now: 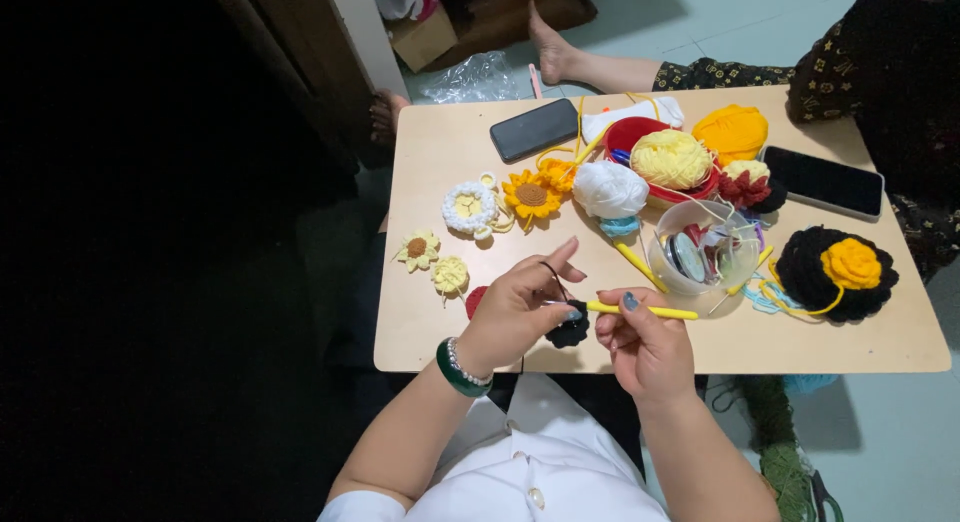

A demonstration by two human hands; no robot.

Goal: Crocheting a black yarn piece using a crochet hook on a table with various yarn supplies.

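Dark room at left; a pale wooden desk (430, 322) stands on a light tiled floor (890, 432). Small crocheted flowers (432, 262) lie left. The left hand (515, 312) pinches a black crochet piece (570, 328) at the near edge; the right hand (645, 347) grips a yellow hook (640, 309). Yarn balls (670, 159) and phones (822, 181) lie farther right.

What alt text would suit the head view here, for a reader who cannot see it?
A person crochets a small black piece at a low wooden table: left hand holding it and the black yarn, right hand working a yellow-handled hook. Beyond lie crocheted flowers, yarn balls, a clear tub and two phones.
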